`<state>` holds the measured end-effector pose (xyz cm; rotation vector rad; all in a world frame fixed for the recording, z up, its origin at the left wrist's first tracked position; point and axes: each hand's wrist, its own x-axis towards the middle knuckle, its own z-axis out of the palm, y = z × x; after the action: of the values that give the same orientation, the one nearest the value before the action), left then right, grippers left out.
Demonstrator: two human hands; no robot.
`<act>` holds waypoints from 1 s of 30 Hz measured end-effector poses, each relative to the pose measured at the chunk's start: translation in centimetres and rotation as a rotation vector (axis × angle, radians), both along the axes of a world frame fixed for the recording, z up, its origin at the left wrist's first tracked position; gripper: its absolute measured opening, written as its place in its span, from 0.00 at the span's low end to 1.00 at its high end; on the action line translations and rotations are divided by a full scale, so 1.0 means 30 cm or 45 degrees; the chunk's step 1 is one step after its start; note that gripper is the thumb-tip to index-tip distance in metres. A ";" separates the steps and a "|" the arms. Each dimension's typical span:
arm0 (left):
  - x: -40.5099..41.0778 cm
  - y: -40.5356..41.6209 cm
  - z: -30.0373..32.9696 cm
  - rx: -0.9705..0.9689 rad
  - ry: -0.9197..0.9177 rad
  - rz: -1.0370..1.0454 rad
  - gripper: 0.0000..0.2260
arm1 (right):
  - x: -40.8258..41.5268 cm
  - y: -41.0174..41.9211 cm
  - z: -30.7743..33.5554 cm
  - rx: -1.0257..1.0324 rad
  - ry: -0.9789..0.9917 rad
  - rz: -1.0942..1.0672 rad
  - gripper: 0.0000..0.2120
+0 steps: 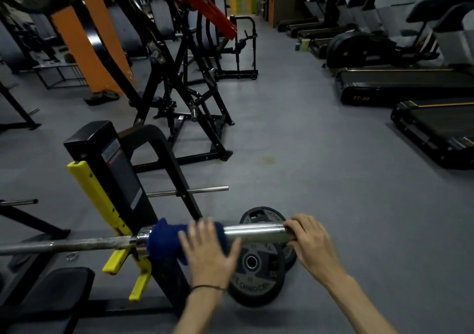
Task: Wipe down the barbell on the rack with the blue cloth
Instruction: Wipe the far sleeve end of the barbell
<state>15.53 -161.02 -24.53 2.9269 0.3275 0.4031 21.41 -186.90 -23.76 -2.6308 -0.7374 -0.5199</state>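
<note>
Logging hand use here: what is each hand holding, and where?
The right hand grips the barbell at its sleeve's outer end. The left hand holds nothing; it presses the blue cloth flat against the sleeve.

Left hand (209,246) flat, fingers (202,228) straight; right hand (311,241) curled, forearms outstretched.

- You have two hands in view: left hand (210,249) at 6 o'clock, right hand (313,241) at 5.
- One barbell (256,232), running from 8 to 5.
- One cloth (164,241), at 7.
- Two plates (256,279) (261,214), at 6.
- Two hooks (114,261) (139,285), at 7.
- Two treadmills (400,84) (441,128) near you at 3; those farther off at 1 can't be counted.
</note>
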 end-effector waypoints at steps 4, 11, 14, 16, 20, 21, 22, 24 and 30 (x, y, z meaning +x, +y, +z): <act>0.024 -0.246 -0.001 0.090 -0.025 -0.483 0.39 | -0.006 0.004 0.001 0.003 0.008 -0.030 0.30; -0.047 0.166 -0.001 0.103 -0.038 -0.248 0.36 | -0.022 0.018 0.016 -0.016 0.061 -0.074 0.28; -0.034 0.099 0.017 -0.020 0.087 -0.106 0.40 | -0.062 0.045 -0.014 -0.043 0.021 -0.130 0.29; -0.017 0.014 0.022 -0.026 0.065 -0.124 0.41 | -0.097 0.053 -0.036 -0.100 0.021 -0.159 0.34; 0.002 -0.106 0.005 0.052 0.036 -0.235 0.40 | -0.133 0.055 -0.034 -0.200 0.099 -0.171 0.42; -0.006 -0.130 0.004 0.072 0.031 -0.278 0.41 | -0.133 0.054 -0.033 -0.221 0.107 -0.170 0.44; -0.021 -0.146 0.001 0.090 0.033 -0.332 0.41 | -0.132 0.052 -0.031 -0.241 0.119 -0.170 0.44; -0.046 -0.115 -0.016 0.161 -0.020 -0.454 0.40 | -0.133 0.044 -0.023 -0.273 0.176 -0.153 0.45; -0.056 0.074 -0.025 0.104 -0.023 -0.152 0.40 | -0.125 0.019 -0.002 -0.322 0.225 -0.100 0.48</act>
<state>13.85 -158.82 -25.28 3.0004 0.1354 0.4350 17.65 -186.33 -23.82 -2.9019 -0.6857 -0.2220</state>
